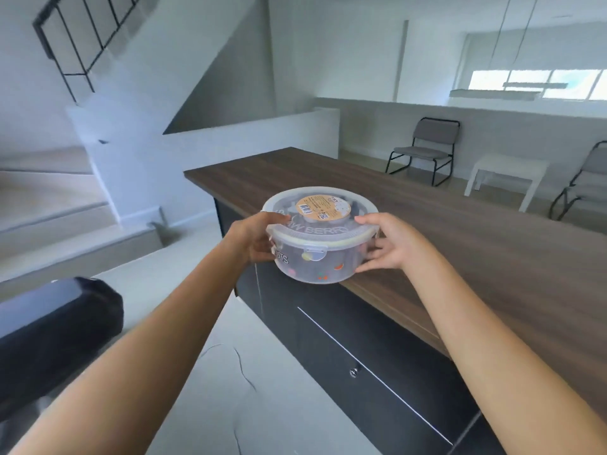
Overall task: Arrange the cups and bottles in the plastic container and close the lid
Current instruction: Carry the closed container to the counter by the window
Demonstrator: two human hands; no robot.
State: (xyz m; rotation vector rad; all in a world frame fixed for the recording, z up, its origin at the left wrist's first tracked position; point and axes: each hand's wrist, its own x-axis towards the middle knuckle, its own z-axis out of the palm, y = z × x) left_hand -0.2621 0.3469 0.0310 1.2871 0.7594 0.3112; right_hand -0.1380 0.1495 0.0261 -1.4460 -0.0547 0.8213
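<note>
Both hands clasp the container (317, 254) between them: left hand (259, 239) wrapped on its left wall, right hand (391, 246) on its right, thumbs up on the lid (320, 211). Lid is on, front clip (314, 252) down. Container sits at the bench (460, 244) near edge, overhanging slightly.

Counts from my feed: one container (317, 257) at frame centre, one lid (320, 213) on it, one clasp (314, 251) visible on the near side, one round label (323, 205) on the lid. Two hands, left hand (254, 239) and right hand (391, 246). One counter (460, 244). Two chairs (423, 149) at right, one white stool (507, 177) between them. Contents inside: I can't count them.
</note>
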